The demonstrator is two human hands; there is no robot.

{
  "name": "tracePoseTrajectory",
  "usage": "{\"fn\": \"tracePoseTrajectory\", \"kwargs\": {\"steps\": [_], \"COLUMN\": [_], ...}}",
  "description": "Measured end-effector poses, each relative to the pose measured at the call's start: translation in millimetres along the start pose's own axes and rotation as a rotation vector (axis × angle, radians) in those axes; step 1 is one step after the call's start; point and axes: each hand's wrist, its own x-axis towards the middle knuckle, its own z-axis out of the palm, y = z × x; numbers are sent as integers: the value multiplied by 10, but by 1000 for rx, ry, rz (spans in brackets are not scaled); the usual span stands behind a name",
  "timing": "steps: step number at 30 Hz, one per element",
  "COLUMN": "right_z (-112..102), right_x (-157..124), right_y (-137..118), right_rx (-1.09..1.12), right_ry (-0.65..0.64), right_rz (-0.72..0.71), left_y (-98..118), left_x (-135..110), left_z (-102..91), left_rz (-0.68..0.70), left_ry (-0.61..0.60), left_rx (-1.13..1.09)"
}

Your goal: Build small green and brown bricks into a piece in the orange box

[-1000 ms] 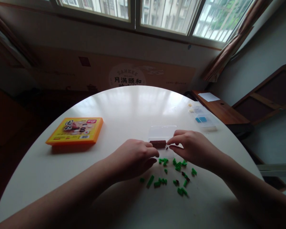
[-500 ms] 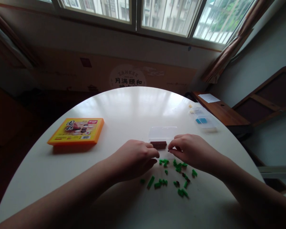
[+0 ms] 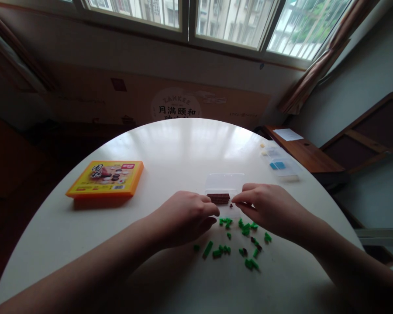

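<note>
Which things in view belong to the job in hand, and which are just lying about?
Job, likely:
open clear box, between left hand and right hand
brown block
small brown piece
green pieces, probably

Lying about, apparently:
orange box
far clear box
blue block
paper

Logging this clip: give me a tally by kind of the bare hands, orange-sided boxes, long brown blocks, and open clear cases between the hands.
Left hand and right hand: 2
Orange-sided box: 1
Long brown block: 1
Open clear case: 1
Total: 5
</note>
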Motion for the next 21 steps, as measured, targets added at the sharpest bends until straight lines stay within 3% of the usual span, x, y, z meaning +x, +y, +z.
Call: {"fn": "tracePoseTrajectory", "kwargs": {"steps": [10,21], "right_z": [44,138], "right_x": [10,40], "right_y": [48,73], "right_rx": [12,16], "right_ry": [-31,31], "right_rz": [-9,12], "left_y": [-10,-7], "left_x": [-4,-1], "left_z": [18,10], "left_rz": [-1,-3], "left_ry": [-4,-1], "left_rx": [-8,-1]}}
